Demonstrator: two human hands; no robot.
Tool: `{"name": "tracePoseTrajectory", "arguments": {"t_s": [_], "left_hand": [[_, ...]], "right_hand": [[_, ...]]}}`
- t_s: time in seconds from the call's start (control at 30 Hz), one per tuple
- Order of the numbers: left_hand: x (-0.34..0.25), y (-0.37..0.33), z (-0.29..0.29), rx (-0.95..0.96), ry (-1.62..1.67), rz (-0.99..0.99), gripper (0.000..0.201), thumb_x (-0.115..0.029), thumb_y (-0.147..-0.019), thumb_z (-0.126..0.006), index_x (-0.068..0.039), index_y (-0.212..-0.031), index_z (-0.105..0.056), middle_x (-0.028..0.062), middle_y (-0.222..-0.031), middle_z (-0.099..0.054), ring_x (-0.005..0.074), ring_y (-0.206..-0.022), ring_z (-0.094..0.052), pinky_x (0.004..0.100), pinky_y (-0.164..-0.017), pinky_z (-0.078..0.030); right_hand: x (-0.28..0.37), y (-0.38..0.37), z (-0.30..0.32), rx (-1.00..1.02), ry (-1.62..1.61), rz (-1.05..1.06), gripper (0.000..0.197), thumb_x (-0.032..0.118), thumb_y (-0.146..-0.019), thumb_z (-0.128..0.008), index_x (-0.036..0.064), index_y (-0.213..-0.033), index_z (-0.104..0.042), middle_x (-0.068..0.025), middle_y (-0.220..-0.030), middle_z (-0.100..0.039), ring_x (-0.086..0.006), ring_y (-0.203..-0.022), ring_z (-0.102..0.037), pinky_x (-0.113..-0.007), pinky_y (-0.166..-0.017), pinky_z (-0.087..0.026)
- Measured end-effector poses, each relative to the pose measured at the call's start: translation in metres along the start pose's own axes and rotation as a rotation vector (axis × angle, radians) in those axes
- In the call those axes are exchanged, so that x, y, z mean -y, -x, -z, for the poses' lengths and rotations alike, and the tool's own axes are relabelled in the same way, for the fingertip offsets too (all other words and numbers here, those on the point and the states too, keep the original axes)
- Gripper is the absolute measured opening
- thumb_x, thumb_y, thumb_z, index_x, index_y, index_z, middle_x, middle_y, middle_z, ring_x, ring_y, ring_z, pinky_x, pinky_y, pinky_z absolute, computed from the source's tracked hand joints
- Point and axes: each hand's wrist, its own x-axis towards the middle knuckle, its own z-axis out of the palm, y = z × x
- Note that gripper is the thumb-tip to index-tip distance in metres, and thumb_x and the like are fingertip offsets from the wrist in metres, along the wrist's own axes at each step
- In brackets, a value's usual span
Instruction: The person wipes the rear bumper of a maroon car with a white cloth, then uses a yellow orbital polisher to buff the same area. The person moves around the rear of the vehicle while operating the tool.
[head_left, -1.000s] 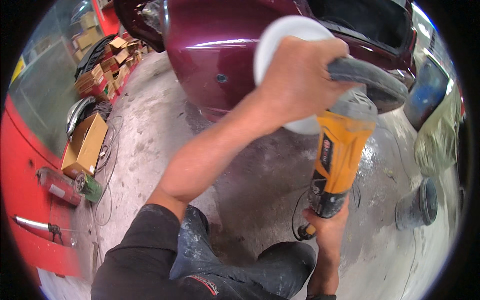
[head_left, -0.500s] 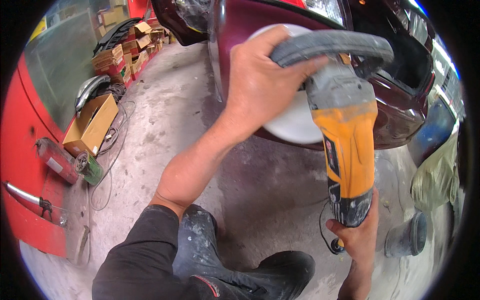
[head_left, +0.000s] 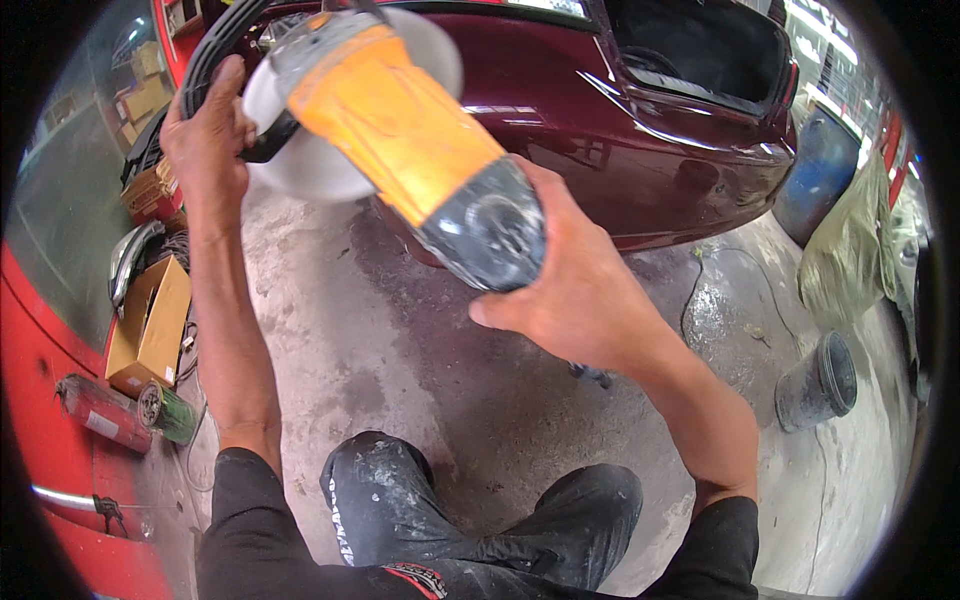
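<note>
I hold an orange and grey electric polisher [head_left: 400, 130] up in front of me. My right hand [head_left: 575, 290] grips its dark rear end, and my left hand [head_left: 205, 140] is closed on the black loop handle at its head. Its white round pad [head_left: 300, 165] faces the rear of a dark red car [head_left: 650, 150], whose boot is open. Whether the pad touches the paint is hidden by the tool. My knees in stained dark trousers [head_left: 480, 530] show at the bottom.
A grey bucket [head_left: 820, 385] stands on the stained concrete floor at right, with a blue drum [head_left: 820, 170] and a green sack [head_left: 850, 250] behind it. An open cardboard box [head_left: 150, 325], a red cylinder [head_left: 100, 410] and a red vehicle panel [head_left: 30, 400] lie at left.
The polisher has swung up and to the left, its rear end now tilted toward the camera. My right hand has risen from low right to the middle; my left hand moved far left.
</note>
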Motion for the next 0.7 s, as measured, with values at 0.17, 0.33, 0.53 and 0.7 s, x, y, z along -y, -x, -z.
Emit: {"name": "tracePoseTrajectory", "arguments": {"t_s": [0.17, 0.33, 0.53, 0.7], "left_hand": [[-0.006, -0.012, 0.021, -0.054, -0.016, 0.001, 0.023, -0.015, -0.087, -0.080, 0.000, -0.096, -0.065, -0.0025, -0.059, -0.050, 0.0059, -0.044, -0.038, 0.0247, -0.043, -0.033], [-0.016, -0.004, 0.002, -0.023, -0.049, 0.011, 0.025, -0.017, -0.086, -0.081, -0.001, -0.097, -0.066, -0.0047, -0.057, -0.047, 0.0052, -0.044, -0.037, 0.0238, -0.043, -0.031], [-0.029, 0.016, -0.055, 0.099, -0.093, -0.012, 0.027, -0.018, -0.085, -0.082, 0.000, -0.100, -0.069, -0.0053, -0.058, -0.048, 0.0036, -0.046, -0.038, 0.0222, -0.043, -0.032], [-0.027, 0.031, -0.101, 0.200, -0.109, -0.051, 0.028, -0.021, -0.085, -0.082, -0.002, -0.101, -0.070, -0.0070, -0.057, -0.047, 0.0031, -0.045, -0.036, 0.0219, -0.044, -0.025]], "right_hand": [[0.010, -0.022, -0.008, 0.062, -0.029, 0.026, 0.090, 0.005, -0.072, -0.068, -0.0074, -0.149, -0.023, -0.0375, -0.108, -0.065, -0.0489, -0.105, -0.065, -0.044, -0.096, -0.049], [0.001, -0.008, 0.004, 0.029, -0.025, 0.031, 0.089, 0.005, -0.072, -0.070, -0.0065, -0.148, -0.025, -0.0356, -0.110, -0.065, -0.0466, -0.106, -0.066, -0.043, -0.096, -0.049], [-0.011, 0.037, 0.032, -0.073, -0.054, -0.014, 0.093, 0.006, -0.069, -0.079, -0.0016, -0.148, -0.030, -0.0258, -0.124, -0.062, -0.0371, -0.119, -0.061, -0.038, -0.102, -0.045], [-0.027, 0.061, 0.054, -0.115, -0.209, -0.110, 0.095, 0.004, -0.066, -0.083, 0.0001, -0.147, -0.033, -0.0165, -0.126, -0.060, -0.0242, -0.121, -0.058, -0.035, -0.104, -0.043]]}}
